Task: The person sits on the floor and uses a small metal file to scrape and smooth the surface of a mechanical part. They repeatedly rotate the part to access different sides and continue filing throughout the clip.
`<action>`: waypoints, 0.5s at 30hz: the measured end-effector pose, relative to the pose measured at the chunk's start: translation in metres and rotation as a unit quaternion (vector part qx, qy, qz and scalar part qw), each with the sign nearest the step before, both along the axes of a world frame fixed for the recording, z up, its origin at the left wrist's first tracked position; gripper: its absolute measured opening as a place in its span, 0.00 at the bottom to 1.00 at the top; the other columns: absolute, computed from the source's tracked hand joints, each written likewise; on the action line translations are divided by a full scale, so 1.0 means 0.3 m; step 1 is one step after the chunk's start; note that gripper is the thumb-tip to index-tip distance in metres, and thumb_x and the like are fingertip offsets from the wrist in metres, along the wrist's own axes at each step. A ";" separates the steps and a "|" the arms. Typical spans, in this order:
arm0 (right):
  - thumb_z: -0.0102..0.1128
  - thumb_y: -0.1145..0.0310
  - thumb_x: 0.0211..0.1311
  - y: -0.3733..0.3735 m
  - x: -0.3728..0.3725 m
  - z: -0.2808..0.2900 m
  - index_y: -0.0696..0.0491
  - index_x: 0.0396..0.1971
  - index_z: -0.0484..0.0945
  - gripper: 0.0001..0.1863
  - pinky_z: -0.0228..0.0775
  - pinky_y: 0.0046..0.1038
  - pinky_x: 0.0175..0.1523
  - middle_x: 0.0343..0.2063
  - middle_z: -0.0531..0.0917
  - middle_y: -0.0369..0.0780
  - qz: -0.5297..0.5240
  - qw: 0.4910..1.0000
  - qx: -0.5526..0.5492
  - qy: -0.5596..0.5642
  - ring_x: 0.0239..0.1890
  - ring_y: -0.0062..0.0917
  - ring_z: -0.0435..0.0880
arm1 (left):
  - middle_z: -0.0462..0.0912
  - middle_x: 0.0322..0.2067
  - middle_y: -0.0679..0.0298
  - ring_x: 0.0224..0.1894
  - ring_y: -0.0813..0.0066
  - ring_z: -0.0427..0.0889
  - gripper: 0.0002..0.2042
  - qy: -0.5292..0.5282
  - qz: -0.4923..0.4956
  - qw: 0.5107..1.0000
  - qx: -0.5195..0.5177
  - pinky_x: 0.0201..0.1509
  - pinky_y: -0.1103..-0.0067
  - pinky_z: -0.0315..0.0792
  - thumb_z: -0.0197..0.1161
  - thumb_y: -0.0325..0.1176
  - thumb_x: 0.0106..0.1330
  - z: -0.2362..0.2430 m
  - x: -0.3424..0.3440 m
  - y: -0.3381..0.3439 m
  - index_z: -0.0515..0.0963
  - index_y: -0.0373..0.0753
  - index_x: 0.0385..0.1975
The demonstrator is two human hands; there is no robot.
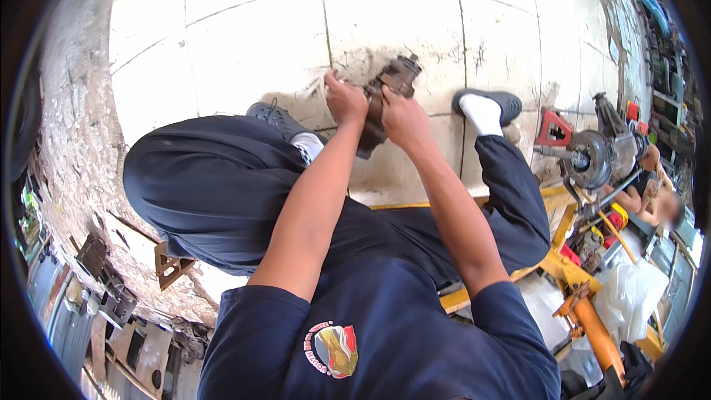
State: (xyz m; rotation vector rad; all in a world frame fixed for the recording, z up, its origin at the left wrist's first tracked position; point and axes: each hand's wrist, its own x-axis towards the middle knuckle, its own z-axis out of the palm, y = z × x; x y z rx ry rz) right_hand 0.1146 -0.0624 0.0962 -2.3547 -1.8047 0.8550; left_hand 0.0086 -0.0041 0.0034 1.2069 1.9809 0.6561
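A dark, greasy cast-metal machine part (400,76) stands or lies on the pale tiled floor between my feet, tilted up to the right; its exact kind I cannot make out. My right hand (404,117) is closed on its right side, thumb lying over the metal. On its left, my left hand (346,100) is curled with knuckles outward, close against the part. Whatever those left fingers grip is hidden, and a pale motion smear shows just beside them. The part's lower end reaches down between my wrists.
I sit low on a yellow metal frame (400,206), knees spread. At right are a red stand (553,130), a hub with a round drum (589,157), an orange cylinder (598,337) and another person (652,196). A rusty bracket (170,265) lies at left, near scrap metal.
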 end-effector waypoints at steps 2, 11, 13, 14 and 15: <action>0.49 0.64 0.72 0.013 -0.009 -0.031 0.51 0.58 0.82 0.20 0.79 0.50 0.48 0.36 0.87 0.54 -0.029 1.000 -0.004 -0.006 0.38 0.53 0.87 | 0.85 0.37 0.37 0.41 0.36 0.85 0.20 -0.005 -0.012 1.000 -0.023 0.46 0.50 0.76 0.51 0.23 0.70 0.015 0.005 -0.014 0.66 0.35 0.62; 0.50 0.61 0.73 0.016 0.023 -0.041 0.47 0.60 0.82 0.21 0.79 0.50 0.46 0.33 0.87 0.54 -0.054 0.998 0.005 0.023 0.36 0.54 0.86 | 0.85 0.38 0.38 0.43 0.36 0.85 0.22 -0.008 -0.018 0.999 -0.027 0.49 0.50 0.75 0.52 0.24 0.70 -0.009 -0.001 -0.010 0.65 0.38 0.65; 0.49 0.62 0.71 -0.025 -0.011 -0.026 0.48 0.59 0.82 0.21 0.80 0.51 0.44 0.33 0.87 0.54 -0.053 0.998 0.041 0.019 0.35 0.52 0.87 | 0.85 0.39 0.37 0.43 0.36 0.85 0.24 0.000 -0.013 0.999 -0.045 0.49 0.49 0.75 0.52 0.24 0.71 0.011 -0.010 -0.002 0.62 0.39 0.67; 0.49 0.62 0.71 -0.032 -0.018 -0.012 0.48 0.59 0.82 0.21 0.80 0.51 0.44 0.33 0.87 0.54 -0.062 0.997 0.030 0.018 0.35 0.52 0.87 | 0.85 0.39 0.37 0.43 0.36 0.85 0.25 0.014 -0.009 0.999 -0.050 0.49 0.49 0.75 0.52 0.24 0.71 0.019 -0.006 -0.002 0.61 0.39 0.68; 0.49 0.63 0.71 -0.064 -0.009 0.006 0.49 0.58 0.83 0.21 0.80 0.51 0.44 0.33 0.87 0.54 -0.071 0.997 0.011 0.016 0.36 0.52 0.87 | 0.85 0.39 0.37 0.43 0.35 0.85 0.26 0.028 -0.006 0.998 -0.062 0.49 0.49 0.75 0.52 0.24 0.71 0.028 0.004 -0.020 0.61 0.39 0.69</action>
